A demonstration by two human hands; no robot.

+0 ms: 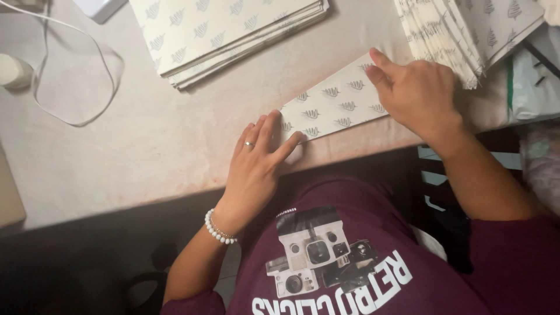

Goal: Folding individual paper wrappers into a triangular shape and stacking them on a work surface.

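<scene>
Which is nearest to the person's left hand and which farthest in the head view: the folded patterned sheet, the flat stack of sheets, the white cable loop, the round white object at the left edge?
From the left hand:
1. Folded patterned sheet, under its fingertips, to the right.
2. Flat stack of sheets, farther up the table.
3. White cable loop, up and to the left.
4. Round white object, at the far left edge.

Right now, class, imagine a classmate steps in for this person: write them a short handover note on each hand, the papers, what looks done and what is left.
Left hand: flat, fingers pressing the near end of the folded patterned sheet.
Right hand: flat on the sheet's far end, fingertips along its upper edge.
The sheet lies slantwise at the edge of the table.
Flat stack of patterned sheets lies beyond it; a fanned pile of folded pieces sits at the far right.
Done: this sheet looks folded once.
Left: the flat stack appears unfolded.
</scene>
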